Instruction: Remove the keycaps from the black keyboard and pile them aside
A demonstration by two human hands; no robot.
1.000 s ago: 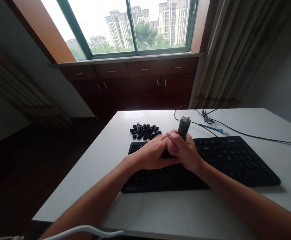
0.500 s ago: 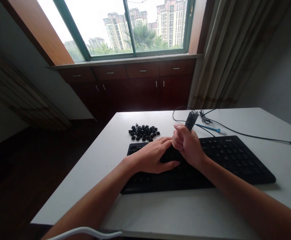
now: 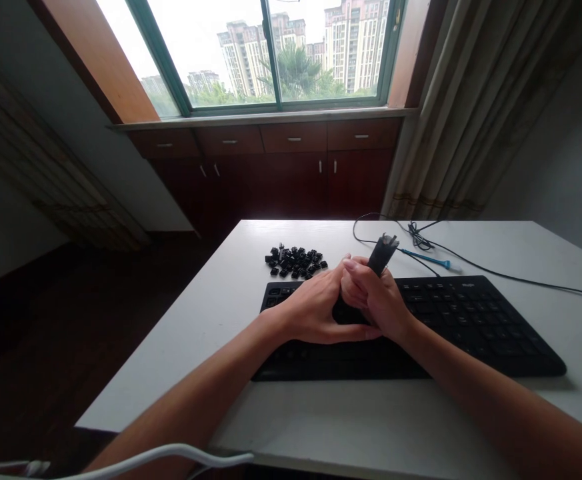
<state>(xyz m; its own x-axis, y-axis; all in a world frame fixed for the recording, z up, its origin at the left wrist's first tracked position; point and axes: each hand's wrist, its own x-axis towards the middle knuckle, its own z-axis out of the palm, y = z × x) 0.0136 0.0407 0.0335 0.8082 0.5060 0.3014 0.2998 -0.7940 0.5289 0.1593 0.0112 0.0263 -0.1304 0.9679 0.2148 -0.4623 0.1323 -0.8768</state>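
Both hands meet over the left half of the black keyboard [image 3: 471,320] on the white desk [image 3: 321,413]. The right hand [image 3: 375,300] has its fingers wrapped tight around a dark keycap puller [image 3: 381,253], held upright. The left hand [image 3: 315,310] presses against it, fingers loosely curled. Loose keycaps [image 3: 295,261] are piled just behind the keyboard.

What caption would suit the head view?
Right hand grips a keycap puller over a black keyboard; left hand alongside.

Keycap pile [image 3: 295,261] and cable [image 3: 495,270] crowd behind keyboard [image 3: 471,320]; table's [image 3: 371,420] front bare.
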